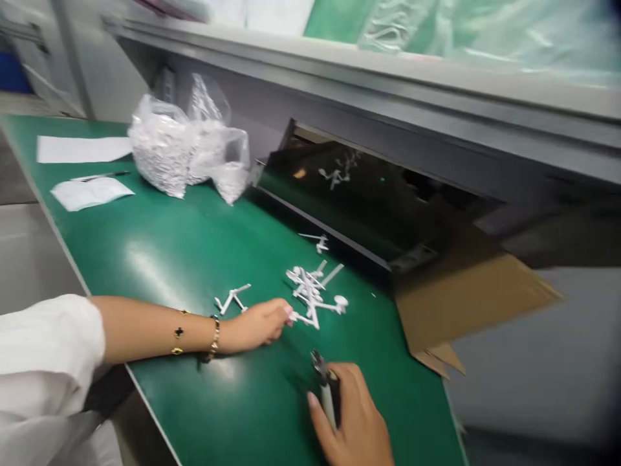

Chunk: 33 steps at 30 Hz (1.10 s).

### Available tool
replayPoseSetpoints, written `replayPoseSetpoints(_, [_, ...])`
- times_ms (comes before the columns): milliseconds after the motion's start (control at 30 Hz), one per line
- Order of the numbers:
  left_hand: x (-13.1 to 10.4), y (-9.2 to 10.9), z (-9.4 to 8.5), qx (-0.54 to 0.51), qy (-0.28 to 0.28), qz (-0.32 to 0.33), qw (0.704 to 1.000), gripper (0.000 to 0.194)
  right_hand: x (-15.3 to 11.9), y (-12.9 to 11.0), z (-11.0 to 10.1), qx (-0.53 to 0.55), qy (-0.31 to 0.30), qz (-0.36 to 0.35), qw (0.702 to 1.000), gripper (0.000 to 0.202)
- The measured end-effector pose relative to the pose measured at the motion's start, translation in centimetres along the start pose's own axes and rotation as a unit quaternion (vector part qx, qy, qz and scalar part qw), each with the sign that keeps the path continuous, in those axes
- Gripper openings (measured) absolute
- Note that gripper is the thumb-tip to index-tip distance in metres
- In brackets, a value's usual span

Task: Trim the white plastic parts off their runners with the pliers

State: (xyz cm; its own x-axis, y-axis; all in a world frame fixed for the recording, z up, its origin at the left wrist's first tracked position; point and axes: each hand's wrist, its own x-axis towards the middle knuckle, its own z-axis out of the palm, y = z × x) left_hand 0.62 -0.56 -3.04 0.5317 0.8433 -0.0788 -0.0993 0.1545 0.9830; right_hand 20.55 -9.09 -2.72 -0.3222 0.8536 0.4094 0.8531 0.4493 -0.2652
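Stretched across the green table [165,243], my left hand [259,325] pinches the end of a white plastic sprue piece [305,319]. That piece lies at the near edge of a loose pile of similar white parts [310,285]. My right hand [356,414] is wrapped around a pair of cutting pliers [324,382], with the metal jaws pointing toward the pile and apart from it. Another branched white piece [233,298] rests just beyond my left wrist, and a small one [320,244] lies farther back.
Clear plastic bags full of small white parts [162,152] stand at the back left, near papers [92,193] and a pen [99,175]. A dark glossy panel [359,188] leans at the back. Brown cardboard [466,291] juts out right; a metal shelf [363,81] runs above.
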Motion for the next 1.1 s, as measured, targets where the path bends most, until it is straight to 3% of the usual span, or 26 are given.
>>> replayPoseSetpoints(167, [-0.4,1.0,0.2,0.026,0.001,0.002,1.000,0.035,1.0,0.0,-0.5,-0.011,0.016,0.009,1.000,0.021])
replayPoseSetpoints(433, [-1.0,0.6,0.7,0.101,-0.056,0.005,0.993,0.037,0.6,-0.8,-0.3,0.018,-0.040,0.035,0.998,0.015])
replayPoseSetpoints(600, [-1.3,1.0,1.0,0.084,-0.093,-0.019,0.992,0.038,0.7,-1.2,-0.2,0.033,-0.041,0.035,0.998,0.014])
replayPoseSetpoints(1100, [-1.6,1.6,1.5,0.066,-0.116,-0.053,0.990,0.039,0.8,-1.2,-0.2,0.007,-0.041,0.019,0.999,0.013])
